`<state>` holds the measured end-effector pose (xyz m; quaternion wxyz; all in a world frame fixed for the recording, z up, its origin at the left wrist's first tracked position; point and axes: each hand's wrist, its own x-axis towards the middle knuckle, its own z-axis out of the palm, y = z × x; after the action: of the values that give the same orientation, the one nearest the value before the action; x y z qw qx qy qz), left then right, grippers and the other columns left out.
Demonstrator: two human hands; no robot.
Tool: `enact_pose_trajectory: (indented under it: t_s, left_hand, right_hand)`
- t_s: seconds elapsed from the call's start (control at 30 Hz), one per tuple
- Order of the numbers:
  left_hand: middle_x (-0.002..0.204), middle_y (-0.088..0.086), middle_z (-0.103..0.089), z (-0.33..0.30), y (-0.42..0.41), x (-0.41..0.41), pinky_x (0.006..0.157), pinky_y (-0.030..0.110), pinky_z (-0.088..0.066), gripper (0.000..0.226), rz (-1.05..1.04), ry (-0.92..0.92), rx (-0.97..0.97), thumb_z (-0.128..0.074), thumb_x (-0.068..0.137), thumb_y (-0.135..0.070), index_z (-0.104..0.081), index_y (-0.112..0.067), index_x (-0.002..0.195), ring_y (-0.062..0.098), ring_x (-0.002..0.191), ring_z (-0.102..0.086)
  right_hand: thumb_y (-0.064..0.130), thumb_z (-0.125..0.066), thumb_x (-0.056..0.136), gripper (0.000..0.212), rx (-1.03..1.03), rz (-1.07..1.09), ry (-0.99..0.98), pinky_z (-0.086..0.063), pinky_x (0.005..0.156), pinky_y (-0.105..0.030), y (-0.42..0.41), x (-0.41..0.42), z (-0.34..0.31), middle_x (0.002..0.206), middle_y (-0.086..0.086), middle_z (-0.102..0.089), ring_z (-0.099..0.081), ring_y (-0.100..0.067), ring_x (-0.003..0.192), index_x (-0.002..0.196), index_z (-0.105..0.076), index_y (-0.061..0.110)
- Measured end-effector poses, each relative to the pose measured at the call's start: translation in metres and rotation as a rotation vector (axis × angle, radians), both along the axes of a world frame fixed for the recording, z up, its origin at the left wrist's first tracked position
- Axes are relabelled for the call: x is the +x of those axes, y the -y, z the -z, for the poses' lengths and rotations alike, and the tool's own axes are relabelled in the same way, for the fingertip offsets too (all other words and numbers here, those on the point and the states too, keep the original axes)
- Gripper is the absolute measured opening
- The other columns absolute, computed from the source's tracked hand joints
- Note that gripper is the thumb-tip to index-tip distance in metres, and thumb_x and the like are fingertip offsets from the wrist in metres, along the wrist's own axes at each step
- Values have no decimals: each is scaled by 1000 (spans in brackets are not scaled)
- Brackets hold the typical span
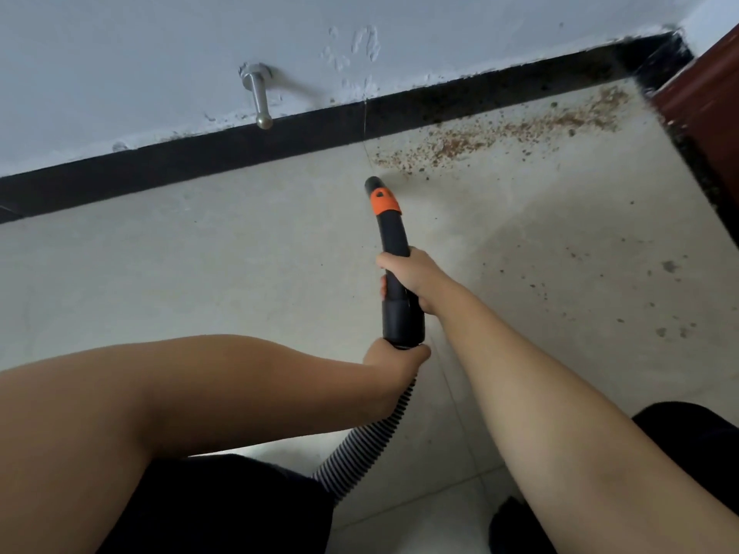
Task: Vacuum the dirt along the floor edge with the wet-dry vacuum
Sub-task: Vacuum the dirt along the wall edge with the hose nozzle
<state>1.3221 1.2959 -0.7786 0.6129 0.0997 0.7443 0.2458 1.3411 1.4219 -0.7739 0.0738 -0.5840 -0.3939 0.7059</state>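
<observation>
Right hand grips stiff wand mid-shaft; left hand holds ribbed hose at cuff. Looks light, rigid, steerable; hose flexes. Dirt near tip.

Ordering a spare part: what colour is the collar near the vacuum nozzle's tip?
Orange, on the black nozzle; the collar shows clearly in the head view.
</observation>
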Motion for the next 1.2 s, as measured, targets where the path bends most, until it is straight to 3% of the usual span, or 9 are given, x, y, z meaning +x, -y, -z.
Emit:
enact_pose_trajectory:
  t_s: [0.1, 0.23, 0.37, 0.5, 0.67, 0.8, 1.0, 1.2]
  left_hand:
    - [80, 8, -61, -2, -7, 2, 62, 28, -48, 29, 40, -11, 12, -69, 80, -21, -59, -7, 103, 22, 70, -58]
    - [78, 6, -57, -8, -28, 21, 76, 36, -55, 20, 156, 50, 34, -70, 79, -20, -55, -15, 90, 23, 74, -57]
    - [77, 5, -54, -14, -49, 42, 76, 34, -53, 25, 181, 87, 67, -70, 79, -17, -53, -13, 97, 24, 75, -56]
    - [80, 6, -55, -16, -66, 54, 70, 30, -49, 26, 115, 88, 81, -69, 80, -16, -53, -13, 99, 23, 75, -56]
    - [77, 7, -55, -11, -56, 54, 66, 30, -48, 16, 4, 42, 41, -68, 80, -16, -52, -17, 83, 23, 71, -55]
    - [74, 6, -54, -13, -47, 55, 59, 26, -44, 16, -76, 2, 18, -67, 81, -16, -53, -14, 88, 19, 64, -52]
    - [75, 7, -55, -21, -89, 69, 61, 28, -47, 26, -73, 31, 52, -69, 79, -15, -53, -11, 99, 19, 64, -52]
    - [75, 8, -55, -23, -126, 105, 65, 32, -47, 20, 17, 24, 95, -69, 78, -19, -50, -15, 82, 24, 68, -53]
  right_hand:
    - [6, -55, 86, 9, -18, 57, -10, -49, 54, -28, -5, 9, -3, 58, -7, -52, -51, -20, 45, 86, -46, 9]
    - [6, -55, 86, 10, -9, 196, 19, -49, 53, -29, -20, 45, -3, 58, -8, -50, -50, -20, 45, 85, -45, 10]
    - [6, -56, 86, 13, -9, 274, 51, -48, 53, -30, -41, 73, -5, 61, -8, -50, -50, -19, 46, 90, -44, 10]
    - [6, -56, 86, 13, -17, 247, 52, -48, 55, -31, -61, 79, -7, 60, -7, -51, -50, -19, 47, 90, -44, 9]
    - [6, -54, 87, 10, -40, 72, 16, -48, 53, -30, -54, 59, -5, 57, -6, -50, -50, -19, 47, 86, -45, 10]
    - [5, -54, 85, 10, -67, -61, 10, -49, 53, -28, -47, 47, -4, 58, -6, -51, -51, -19, 46, 90, -47, 9]
    - [8, -57, 86, 12, -71, 50, 52, -47, 52, -28, -88, 68, -13, 57, -6, -52, -51, -18, 44, 88, -45, 10]
    - [10, -57, 87, 11, -65, 120, 103, -48, 57, -29, -126, 113, -20, 64, -6, -54, -53, -19, 50, 87, -46, 11]
